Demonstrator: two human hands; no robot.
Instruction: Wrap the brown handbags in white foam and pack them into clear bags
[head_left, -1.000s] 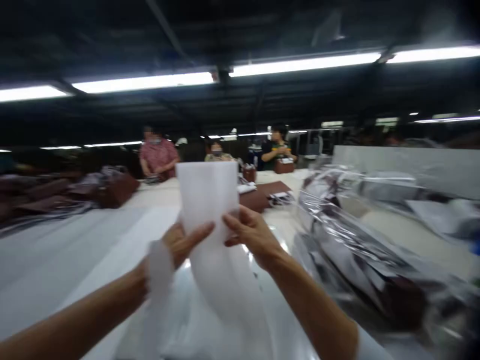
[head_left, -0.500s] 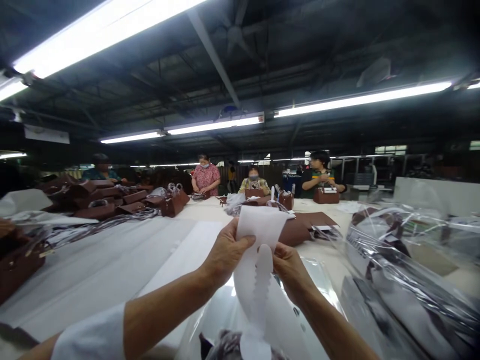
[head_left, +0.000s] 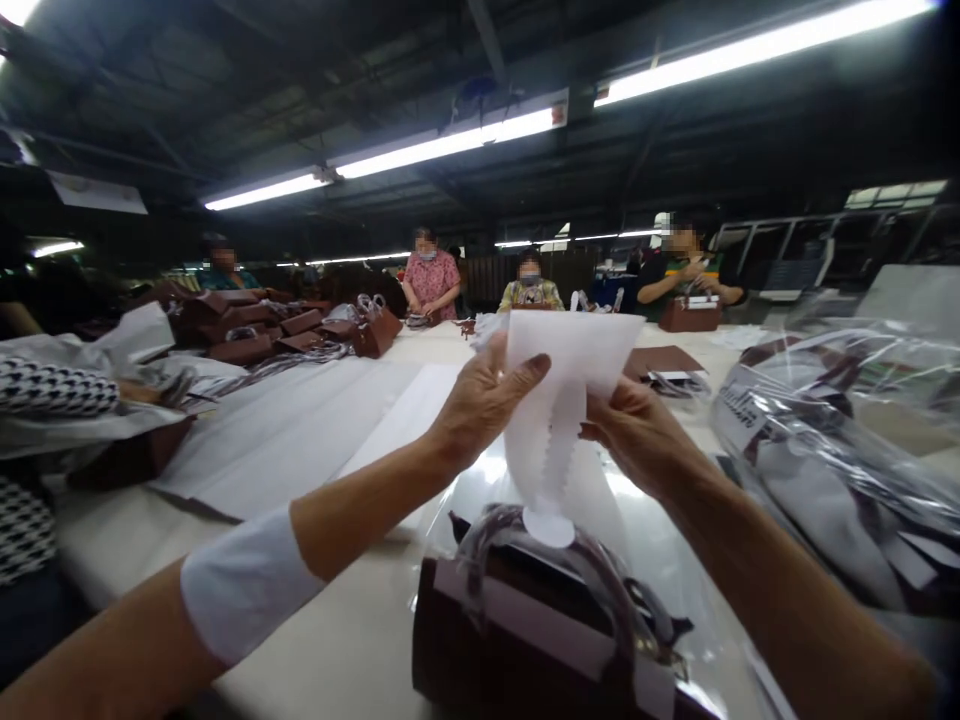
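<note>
A white translucent sheet (head_left: 574, 345) is held up in front of me between both hands. My left hand (head_left: 484, 400) pinches its left side, thumb across the front. My right hand (head_left: 637, 425) grips its lower right side, the fingertips partly hidden. A narrow strip with a toothed edge (head_left: 561, 440) hangs from the sheet, with a round white end (head_left: 549, 528) at the top of a bag handle. Below my hands stands a dark brown handbag (head_left: 517, 640), its handles wrapped in clear plastic, with clear film around it.
Brown bags (head_left: 240, 330) are heaped at the left, behind white sheets (head_left: 300, 425). A person's checked sleeve (head_left: 60, 385) reaches in from the left. Plastic-wrapped goods (head_left: 810, 450) lie at the right. Several people sit or stand across the table.
The view has tilted down, bringing the brown handbag into sight. Both hands still hold the sheet, now higher in the view than its base. A person's checked sleeve has appeared at the left.
</note>
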